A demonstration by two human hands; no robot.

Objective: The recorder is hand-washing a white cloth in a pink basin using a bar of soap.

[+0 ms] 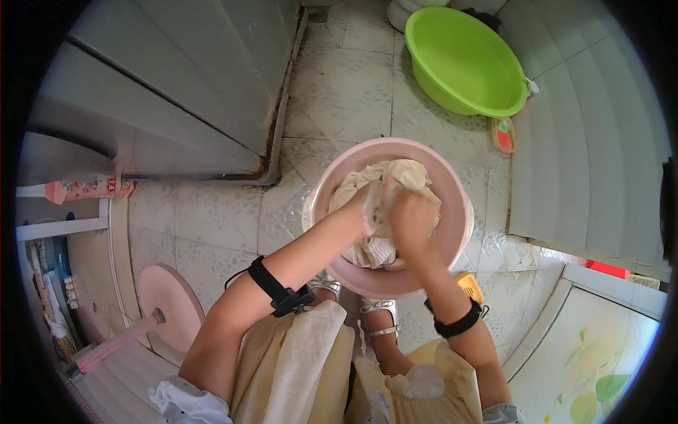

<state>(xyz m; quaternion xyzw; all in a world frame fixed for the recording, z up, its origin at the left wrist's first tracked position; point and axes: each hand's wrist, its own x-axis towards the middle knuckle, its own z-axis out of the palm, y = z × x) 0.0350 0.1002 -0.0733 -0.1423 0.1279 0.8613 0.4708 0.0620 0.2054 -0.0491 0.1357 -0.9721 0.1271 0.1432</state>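
A pink plastic basin stands on the floor before me, with a wet, crumpled cream cloth heaped in it. Over this cloth my left hand and my right hand are pressed close together. Motion blurs both. Something whitish with dark specks, either suds or thin fabric, covers my left hand and fills the gap between the two. My right hand is curled like a fist, its fingertips turned out of sight. What each hand grips is not clear. A ribbed band of the cloth shows below them.
A green basin leans by the right wall, near a soap dish holding red and green pieces. A yellow slotted dish lies beside the pink basin. Left are a grey cabinet-like appliance and a pink disc on a clear stem.
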